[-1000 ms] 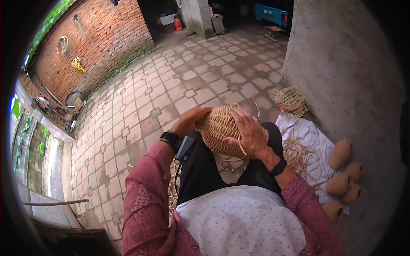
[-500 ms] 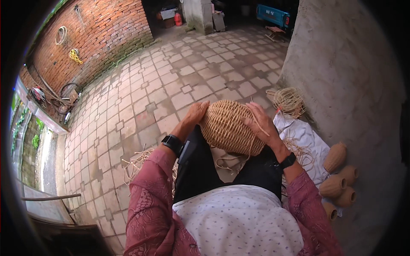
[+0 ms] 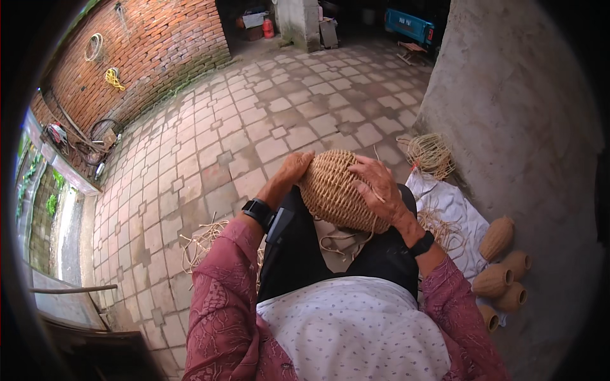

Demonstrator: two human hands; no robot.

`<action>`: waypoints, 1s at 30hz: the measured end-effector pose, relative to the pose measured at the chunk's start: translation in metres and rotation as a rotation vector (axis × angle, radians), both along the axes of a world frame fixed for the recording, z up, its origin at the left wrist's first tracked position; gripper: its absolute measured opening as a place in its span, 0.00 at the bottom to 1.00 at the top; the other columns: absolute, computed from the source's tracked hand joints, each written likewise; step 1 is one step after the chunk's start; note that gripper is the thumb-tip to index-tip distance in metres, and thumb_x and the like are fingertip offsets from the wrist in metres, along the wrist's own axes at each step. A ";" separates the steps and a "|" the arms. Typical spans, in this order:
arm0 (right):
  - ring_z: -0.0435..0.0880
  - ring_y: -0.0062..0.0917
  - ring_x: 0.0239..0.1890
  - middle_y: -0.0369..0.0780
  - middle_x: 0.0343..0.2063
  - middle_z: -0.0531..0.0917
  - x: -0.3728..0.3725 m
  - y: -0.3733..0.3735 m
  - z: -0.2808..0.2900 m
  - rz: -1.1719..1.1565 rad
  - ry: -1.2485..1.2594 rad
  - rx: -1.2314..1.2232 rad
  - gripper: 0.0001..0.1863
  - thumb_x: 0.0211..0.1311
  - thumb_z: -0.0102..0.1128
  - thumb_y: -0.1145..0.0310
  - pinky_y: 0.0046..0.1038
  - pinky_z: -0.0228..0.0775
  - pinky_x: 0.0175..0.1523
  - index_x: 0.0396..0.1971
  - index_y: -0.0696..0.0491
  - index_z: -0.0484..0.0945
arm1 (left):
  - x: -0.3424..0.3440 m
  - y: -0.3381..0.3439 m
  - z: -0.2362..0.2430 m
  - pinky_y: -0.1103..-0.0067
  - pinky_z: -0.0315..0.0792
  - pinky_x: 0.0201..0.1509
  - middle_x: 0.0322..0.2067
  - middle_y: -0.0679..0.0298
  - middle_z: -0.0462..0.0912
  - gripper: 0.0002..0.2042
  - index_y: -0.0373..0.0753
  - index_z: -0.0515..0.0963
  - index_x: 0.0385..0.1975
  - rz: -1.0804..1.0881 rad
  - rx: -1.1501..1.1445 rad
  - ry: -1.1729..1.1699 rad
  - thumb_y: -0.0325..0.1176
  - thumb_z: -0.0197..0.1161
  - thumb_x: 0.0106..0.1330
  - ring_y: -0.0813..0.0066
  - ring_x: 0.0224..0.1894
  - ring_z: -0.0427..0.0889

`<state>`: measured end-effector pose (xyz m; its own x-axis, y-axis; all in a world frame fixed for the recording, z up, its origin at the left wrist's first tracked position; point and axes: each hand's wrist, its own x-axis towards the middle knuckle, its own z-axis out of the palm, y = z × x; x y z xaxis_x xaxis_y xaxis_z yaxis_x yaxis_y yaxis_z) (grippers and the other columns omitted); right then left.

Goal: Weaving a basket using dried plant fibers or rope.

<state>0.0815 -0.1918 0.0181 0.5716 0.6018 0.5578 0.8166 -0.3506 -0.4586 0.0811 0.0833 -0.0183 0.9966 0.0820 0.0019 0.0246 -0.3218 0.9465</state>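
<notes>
Hard to see the bottom of the woven basket (image 3: 335, 190), hidden behind the right hand (image 3: 380, 189) and the lap. Cannot tell how the loose strands under it join on. Left hand (image 3: 293, 170) pressed against the basket's left side, fingers curled on the weave. Right hand spread flat over the basket's right side, fingers apart, holding it. Basket round, tan, ribbed in tight rows, resting on the knees between both hands. Black watch (image 3: 257, 210) on the left wrist, dark band (image 3: 422, 243) on the right.

Left on the paved floor (image 3: 210, 146), a pile of loose straw (image 3: 202, 241). Far right by the grey wall (image 3: 508, 114), a coil of cane (image 3: 431, 153), a white cloth (image 3: 448, 204), and small finished baskets (image 3: 502, 267) lying together, one partly cut off.
</notes>
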 end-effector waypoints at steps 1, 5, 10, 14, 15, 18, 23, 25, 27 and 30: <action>0.72 0.38 0.58 0.42 0.57 0.74 0.001 -0.001 0.000 0.022 0.017 0.045 0.17 0.60 0.56 0.68 0.40 0.58 0.64 0.51 0.48 0.77 | -0.002 -0.001 0.002 0.69 0.74 0.31 0.25 0.59 0.81 0.25 0.29 0.80 0.34 0.000 -0.001 -0.001 0.50 0.49 0.70 0.71 0.28 0.78; 0.73 0.38 0.57 0.41 0.55 0.76 -0.002 0.003 0.001 0.005 -0.006 0.111 0.16 0.60 0.54 0.73 0.39 0.58 0.63 0.49 0.48 0.78 | -0.011 -0.004 0.012 0.70 0.74 0.31 0.26 0.59 0.81 0.26 0.29 0.80 0.34 -0.031 -0.006 -0.045 0.51 0.49 0.71 0.71 0.29 0.78; 0.73 0.36 0.56 0.39 0.53 0.78 0.002 0.010 0.000 -0.011 -0.064 0.079 0.15 0.60 0.53 0.74 0.38 0.58 0.63 0.46 0.46 0.80 | -0.018 -0.009 0.026 0.79 0.71 0.37 0.27 0.68 0.77 0.28 0.30 0.77 0.36 -0.079 -0.037 0.008 0.54 0.45 0.74 0.82 0.31 0.73; 0.74 0.34 0.56 0.38 0.51 0.78 0.010 0.009 -0.004 0.028 -0.043 0.066 0.15 0.60 0.53 0.74 0.38 0.59 0.61 0.45 0.45 0.81 | -0.008 0.000 0.014 0.76 0.73 0.34 0.27 0.64 0.79 0.27 0.29 0.78 0.35 -0.097 -0.040 0.025 0.53 0.48 0.73 0.78 0.30 0.75; 0.74 0.34 0.56 0.38 0.51 0.78 0.011 0.008 -0.004 0.030 -0.044 0.067 0.15 0.60 0.53 0.74 0.38 0.59 0.61 0.45 0.45 0.81 | -0.007 0.002 0.010 0.73 0.74 0.31 0.26 0.61 0.81 0.26 0.29 0.80 0.35 -0.079 -0.027 -0.003 0.52 0.50 0.71 0.73 0.29 0.78; 0.74 0.33 0.55 0.38 0.49 0.79 0.014 0.013 0.000 0.028 -0.058 0.027 0.13 0.60 0.53 0.74 0.37 0.60 0.60 0.43 0.46 0.81 | -0.005 -0.002 0.000 0.73 0.73 0.31 0.26 0.63 0.80 0.25 0.29 0.80 0.35 0.009 -0.086 -0.010 0.51 0.50 0.71 0.74 0.28 0.76; 0.74 0.34 0.55 0.37 0.48 0.80 0.019 0.027 0.010 0.112 -0.056 0.021 0.14 0.56 0.52 0.78 0.36 0.61 0.59 0.41 0.47 0.81 | -0.011 -0.006 0.008 0.73 0.71 0.32 0.25 0.64 0.79 0.25 0.30 0.80 0.35 -0.010 -0.081 -0.044 0.51 0.51 0.70 0.76 0.29 0.75; 0.74 0.34 0.55 0.37 0.48 0.80 0.024 0.022 0.006 0.127 -0.030 0.054 0.14 0.56 0.52 0.78 0.36 0.61 0.59 0.39 0.47 0.80 | -0.018 -0.015 0.015 0.73 0.70 0.33 0.25 0.65 0.78 0.25 0.29 0.79 0.35 -0.008 -0.077 -0.051 0.51 0.51 0.70 0.76 0.29 0.74; 0.74 0.35 0.54 0.37 0.47 0.80 0.028 0.018 0.001 0.140 -0.001 0.087 0.13 0.55 0.52 0.78 0.36 0.61 0.58 0.38 0.47 0.80 | -0.032 -0.028 0.024 0.73 0.70 0.34 0.24 0.64 0.79 0.26 0.29 0.79 0.35 -0.002 0.056 -0.436 0.52 0.51 0.70 0.76 0.29 0.74; 0.75 0.34 0.53 0.37 0.46 0.81 0.024 0.031 0.002 0.186 -0.066 0.103 0.12 0.55 0.53 0.79 0.36 0.62 0.57 0.35 0.48 0.80 | -0.010 0.007 0.002 0.72 0.72 0.38 0.29 0.60 0.80 0.20 0.32 0.80 0.35 0.089 -0.038 0.013 0.47 0.56 0.67 0.70 0.32 0.77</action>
